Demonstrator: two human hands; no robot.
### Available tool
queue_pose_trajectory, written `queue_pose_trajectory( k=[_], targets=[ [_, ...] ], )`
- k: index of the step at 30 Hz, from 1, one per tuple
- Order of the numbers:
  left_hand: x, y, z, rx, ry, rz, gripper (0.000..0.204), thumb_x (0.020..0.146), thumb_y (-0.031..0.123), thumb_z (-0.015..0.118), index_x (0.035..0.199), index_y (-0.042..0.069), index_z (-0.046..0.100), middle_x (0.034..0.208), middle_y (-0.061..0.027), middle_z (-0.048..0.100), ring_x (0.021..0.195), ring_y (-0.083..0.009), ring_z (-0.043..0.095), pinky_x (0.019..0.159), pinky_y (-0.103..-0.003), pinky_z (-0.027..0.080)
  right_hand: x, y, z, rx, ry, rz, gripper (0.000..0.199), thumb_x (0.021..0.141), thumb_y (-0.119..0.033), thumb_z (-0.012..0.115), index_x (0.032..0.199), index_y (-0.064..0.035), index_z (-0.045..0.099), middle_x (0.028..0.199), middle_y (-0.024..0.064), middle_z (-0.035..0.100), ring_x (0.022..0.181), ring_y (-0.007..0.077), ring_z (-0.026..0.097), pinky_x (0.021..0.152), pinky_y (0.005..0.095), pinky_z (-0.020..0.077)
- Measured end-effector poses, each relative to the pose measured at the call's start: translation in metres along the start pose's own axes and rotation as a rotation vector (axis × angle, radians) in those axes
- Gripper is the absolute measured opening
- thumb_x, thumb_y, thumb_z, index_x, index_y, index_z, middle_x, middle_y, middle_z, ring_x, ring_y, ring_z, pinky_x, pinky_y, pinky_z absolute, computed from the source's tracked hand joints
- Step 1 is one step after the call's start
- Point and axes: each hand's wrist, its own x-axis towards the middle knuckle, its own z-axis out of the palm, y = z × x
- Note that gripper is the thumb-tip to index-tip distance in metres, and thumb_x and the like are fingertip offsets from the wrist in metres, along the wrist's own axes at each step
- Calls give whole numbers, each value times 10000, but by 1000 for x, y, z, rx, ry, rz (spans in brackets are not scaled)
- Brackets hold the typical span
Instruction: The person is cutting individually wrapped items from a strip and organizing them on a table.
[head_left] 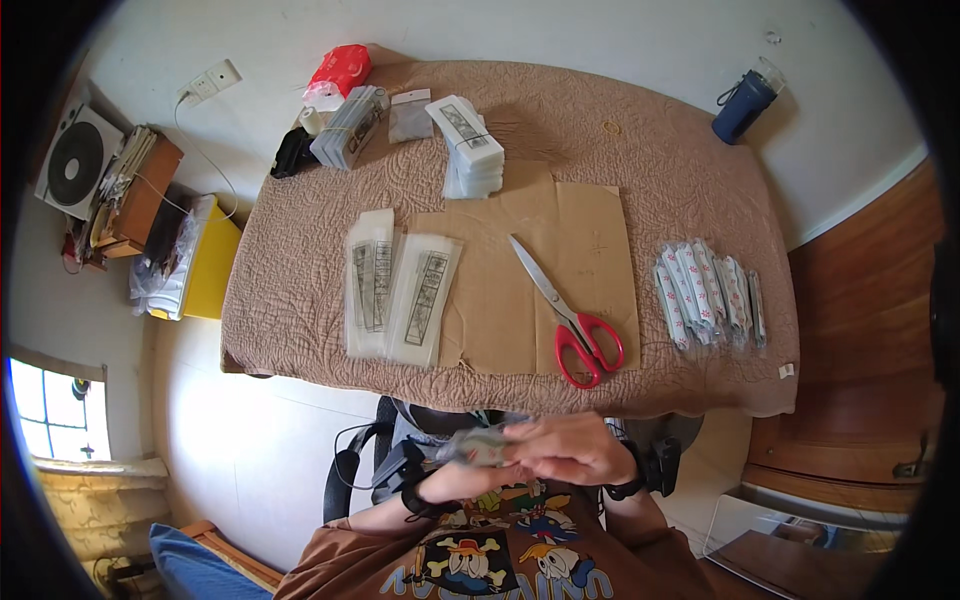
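Observation:
Close to my body, below the table's front edge, a small packet in clear plastic is between my hands, blurred by motion. My left hand supports it from below and the left, its fingers mostly hidden. Over its right end lies my right hand, fingers together and pressing on the plastic. Beyond my hands, red-handled scissors lie with blades apart on a flat cardboard sheet. Left of them are two stacks of clear printed sleeves. Several wrapped packets with red marks stand in a row on the right.
A brown quilted cloth covers the table. Toward the back are a banded stack of white sleeves, grey banded packs, a red plastic packet, a small clear bag and a blue bottle.

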Motion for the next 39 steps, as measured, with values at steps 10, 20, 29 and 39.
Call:
queue_pose_trajectory(
  k=[10, 20, 29, 39],
  targets=[
    [25, 25, -22, -635, 571, 242, 57, 867, 66, 543, 871, 15, 568, 873, -114, 613, 829, -173, 581, 750, -286, 456, -41, 2, 41, 244, 544, 322, 156, 876, -56, 510, 1017, -5, 556, 944, 142, 631, 861, 212, 619, 788, 321, 469],
    [35, 41, -19, -989, 879, 239, 112, 892, 110, 506, 856, 41, 588, 913, -134, 625, 872, -211, 600, 848, -350, 455, -65, 8, 84, 640, 690, 576, 197, 899, -104, 497, 1060, 3, 537, 876, 150, 624, 816, 183, 609, 729, 265, 445],
    [28, 29, -15, -790, 636, 281, 153, 887, 93, 508, 973, -1, 594, 932, -165, 631, 911, -251, 612, 852, -360, 465, -57, 15, 68, 1268, 645, 666, 222, 895, -85, 468, 1079, 23, 530, 745, 101, 583, 610, 152, 539, 561, 254, 424],
    [26, 29, -14, -806, 792, 328, 180, 892, 82, 499, 1013, -22, 584, 960, -183, 627, 908, -262, 616, 826, -354, 482, -42, -2, 82, 631, 658, 761, 170, 877, -50, 487, 1007, 20, 571, 638, 81, 556, 496, 118, 497, 441, 218, 385]
  ],
)
